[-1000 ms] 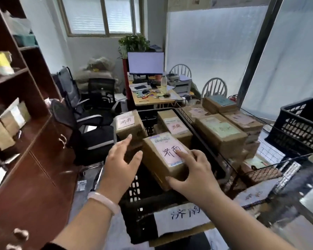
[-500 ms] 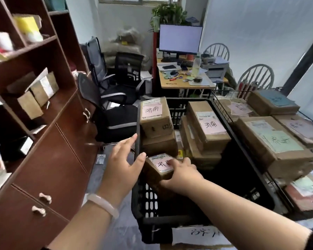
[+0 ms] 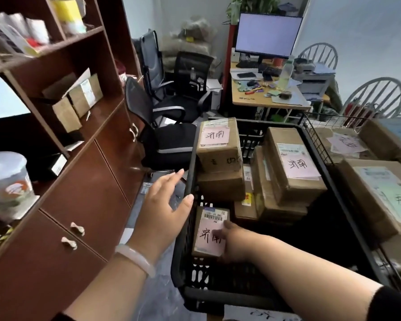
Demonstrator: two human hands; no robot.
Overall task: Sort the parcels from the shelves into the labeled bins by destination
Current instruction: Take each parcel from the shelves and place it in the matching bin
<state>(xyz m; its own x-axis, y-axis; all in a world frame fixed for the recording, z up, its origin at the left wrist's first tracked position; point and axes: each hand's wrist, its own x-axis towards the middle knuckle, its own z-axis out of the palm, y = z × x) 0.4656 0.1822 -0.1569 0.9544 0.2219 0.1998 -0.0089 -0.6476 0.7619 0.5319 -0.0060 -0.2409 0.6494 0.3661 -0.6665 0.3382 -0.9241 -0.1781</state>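
The brown shelf unit (image 3: 83, 158) fills the frame's left. Lower centre, the black crate (image 3: 229, 295) holds boxes with matching pink labels, so the small parcel (image 3: 208, 230) lies flat in its near-left corner. The right hand (image 3: 237, 243) grips the parcel's right edge, fingertips (image 3: 215, 234) on the label. The left hand (image 3: 162, 212) hovers outside the rim, fingers spread and empty.

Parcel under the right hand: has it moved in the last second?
Yes. The parcel went down: it was held above the rim of the black bin, now it sits inside, low against the left wall, right hand on it.
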